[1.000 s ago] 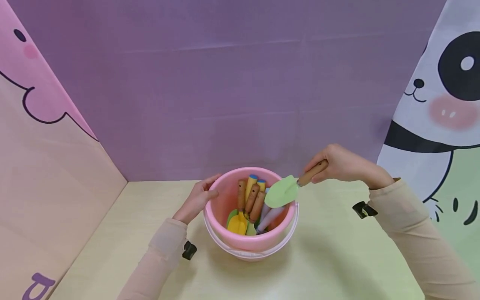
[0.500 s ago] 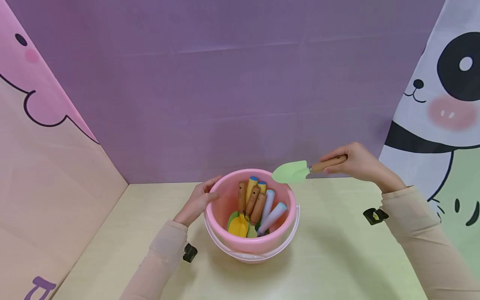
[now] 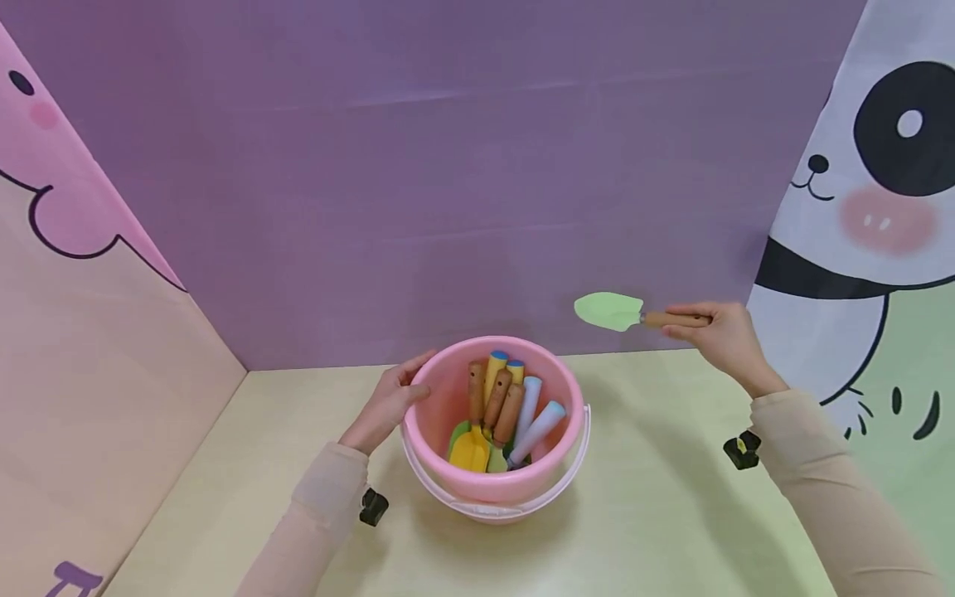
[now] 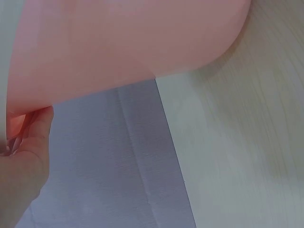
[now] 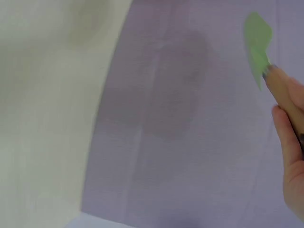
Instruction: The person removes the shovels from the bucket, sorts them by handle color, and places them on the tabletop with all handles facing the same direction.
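Observation:
My right hand grips the wooden handle of a small trowel with a light green blade. It is raised to the right of a pink bucket, the blade pointing left. My left hand pinches the bucket's left rim, thumb inside and fingers outside; in the left wrist view the fingers lie against the pink wall. Inside the bucket lean several tools with brown, yellow and pale lilac handles. A yellow shovel blade shows at the front, and the lower parts of the other tools are mostly hidden.
The bucket stands on a pale wooden table, its white carry handle hanging down in front. A purple backdrop rises behind the table. Printed panels flank both sides, a panda on the right one.
The green trowel has moved right and up, from over the bucket's rim to clear of it, turning until roughly level. My left hand stays at the bucket's rim.

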The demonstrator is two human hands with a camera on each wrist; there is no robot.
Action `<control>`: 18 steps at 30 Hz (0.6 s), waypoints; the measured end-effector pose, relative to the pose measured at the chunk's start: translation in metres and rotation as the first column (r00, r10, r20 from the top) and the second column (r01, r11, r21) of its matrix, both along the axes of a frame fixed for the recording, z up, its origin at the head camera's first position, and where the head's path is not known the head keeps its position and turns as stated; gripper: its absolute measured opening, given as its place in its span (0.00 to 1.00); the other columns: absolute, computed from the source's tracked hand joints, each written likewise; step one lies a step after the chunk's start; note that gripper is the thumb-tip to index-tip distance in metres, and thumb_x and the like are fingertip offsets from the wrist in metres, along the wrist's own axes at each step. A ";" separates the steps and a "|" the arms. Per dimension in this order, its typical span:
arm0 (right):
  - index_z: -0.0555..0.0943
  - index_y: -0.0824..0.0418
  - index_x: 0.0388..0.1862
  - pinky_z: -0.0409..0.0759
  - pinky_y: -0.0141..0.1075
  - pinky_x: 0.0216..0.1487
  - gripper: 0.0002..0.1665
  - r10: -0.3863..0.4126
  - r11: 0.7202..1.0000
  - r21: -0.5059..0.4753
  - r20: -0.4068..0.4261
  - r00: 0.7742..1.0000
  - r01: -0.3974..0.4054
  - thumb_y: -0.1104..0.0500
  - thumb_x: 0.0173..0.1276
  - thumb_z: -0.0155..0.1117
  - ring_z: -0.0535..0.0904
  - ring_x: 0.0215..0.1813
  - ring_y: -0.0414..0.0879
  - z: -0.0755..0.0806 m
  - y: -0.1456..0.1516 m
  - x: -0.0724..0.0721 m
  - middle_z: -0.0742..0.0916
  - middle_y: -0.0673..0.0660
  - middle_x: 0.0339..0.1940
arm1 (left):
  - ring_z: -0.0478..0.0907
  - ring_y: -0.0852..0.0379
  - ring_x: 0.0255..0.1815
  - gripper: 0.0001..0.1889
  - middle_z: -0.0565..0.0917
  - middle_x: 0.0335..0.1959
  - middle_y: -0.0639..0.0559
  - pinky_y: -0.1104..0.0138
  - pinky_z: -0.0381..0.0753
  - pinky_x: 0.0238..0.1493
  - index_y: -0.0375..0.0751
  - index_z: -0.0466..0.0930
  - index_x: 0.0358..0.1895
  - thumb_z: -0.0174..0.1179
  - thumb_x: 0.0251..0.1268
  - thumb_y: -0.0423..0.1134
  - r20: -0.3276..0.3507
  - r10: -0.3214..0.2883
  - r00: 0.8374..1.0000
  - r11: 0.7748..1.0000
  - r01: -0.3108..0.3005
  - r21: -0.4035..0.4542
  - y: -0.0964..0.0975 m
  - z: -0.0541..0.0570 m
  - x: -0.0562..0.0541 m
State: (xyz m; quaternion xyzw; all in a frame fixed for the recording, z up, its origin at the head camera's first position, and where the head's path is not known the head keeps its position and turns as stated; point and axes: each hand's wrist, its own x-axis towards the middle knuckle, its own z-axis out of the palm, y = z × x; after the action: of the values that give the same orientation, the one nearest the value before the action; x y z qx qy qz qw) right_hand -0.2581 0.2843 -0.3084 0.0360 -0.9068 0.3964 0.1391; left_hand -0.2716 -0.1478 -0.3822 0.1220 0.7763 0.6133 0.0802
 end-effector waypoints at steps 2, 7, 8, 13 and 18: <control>0.80 0.65 0.51 0.74 0.24 0.29 0.27 -0.028 0.999 -0.019 -0.012 1.000 0.028 0.50 0.56 0.68 0.73 0.33 0.21 -0.007 0.003 -0.002 0.83 0.67 0.48 | 0.75 0.45 0.54 0.30 0.65 0.66 0.41 0.62 0.81 0.46 0.41 0.58 0.69 0.46 0.60 0.30 0.005 0.001 1.000 1.000 -0.001 0.000 -0.001 -0.001 0.002; 0.78 0.65 0.54 0.72 0.21 0.29 0.29 -0.093 0.991 -0.096 -0.050 0.994 0.088 0.49 0.57 0.66 0.72 0.34 0.20 -0.022 0.011 -0.004 0.86 0.40 0.36 | 0.74 0.44 0.55 0.30 0.65 0.67 0.41 0.62 0.80 0.46 0.42 0.58 0.69 0.46 0.60 0.30 0.013 0.003 1.000 1.000 -0.003 0.001 0.000 0.001 0.005; 0.78 0.66 0.54 0.72 0.20 0.28 0.29 -0.116 0.987 -0.120 -0.058 0.992 0.108 0.50 0.56 0.67 0.72 0.34 0.20 -0.025 0.013 -0.004 0.85 0.33 0.32 | 0.74 0.45 0.55 0.30 0.65 0.66 0.42 0.62 0.81 0.46 0.42 0.58 0.69 0.46 0.60 0.30 0.012 0.007 1.000 1.000 -0.007 -0.001 0.000 0.001 0.004; 0.79 0.65 0.53 0.68 0.23 0.21 0.28 -0.240 0.958 -0.180 -0.080 0.967 0.223 0.51 0.57 0.67 0.72 0.31 0.24 -0.036 0.016 -0.007 0.80 0.29 0.28 | 0.75 0.46 0.53 0.31 0.66 0.66 0.41 0.63 0.81 0.45 0.41 0.59 0.69 0.46 0.58 0.29 -0.008 0.014 1.000 1.000 -0.014 0.003 0.000 -0.003 0.000; 0.79 0.64 0.53 0.70 0.21 0.22 0.25 -0.314 0.936 -0.198 -0.106 0.943 0.290 0.53 0.58 0.66 0.72 0.28 0.23 -0.046 0.015 -0.011 0.84 0.59 0.44 | 0.75 0.47 0.53 0.31 0.66 0.66 0.42 0.64 0.81 0.45 0.41 0.59 0.69 0.46 0.58 0.29 -0.008 0.018 1.000 1.000 -0.018 0.007 0.000 -0.004 0.000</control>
State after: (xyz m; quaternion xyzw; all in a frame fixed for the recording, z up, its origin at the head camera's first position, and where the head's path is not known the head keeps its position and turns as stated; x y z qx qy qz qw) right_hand -0.2687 0.2996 -0.3544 -0.0897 -0.8504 0.4472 0.2624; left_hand -0.2718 -0.1481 -0.3866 0.1178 0.7754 0.6163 0.0710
